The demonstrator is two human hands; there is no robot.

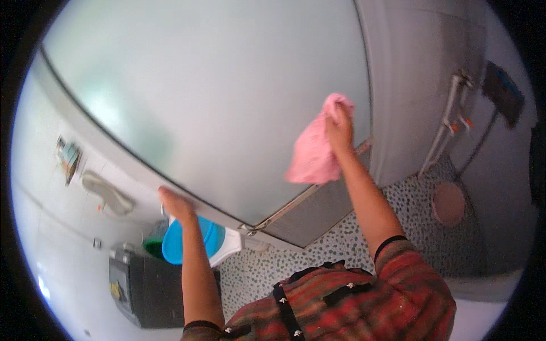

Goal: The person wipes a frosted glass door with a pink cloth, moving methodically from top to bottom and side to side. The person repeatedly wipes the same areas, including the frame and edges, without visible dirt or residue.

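Head view: a person wipes a frosted glass door [216,96] with a pink cloth [314,150].

The right hand [339,128] presses the cloth against the glass near the door's right edge, its fingers [333,115] bunched tight around the fabric's top. The left hand [175,204] rests on the door's lower frame edge, fingers pressed together. Below it sit a blue lid [187,241] and a green bucket [154,243] on the pebble-patterned floor [341,238].

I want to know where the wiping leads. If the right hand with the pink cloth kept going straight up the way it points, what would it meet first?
Probably just more of the frosted glass door; the right hand presses the pink cloth near its right edge.
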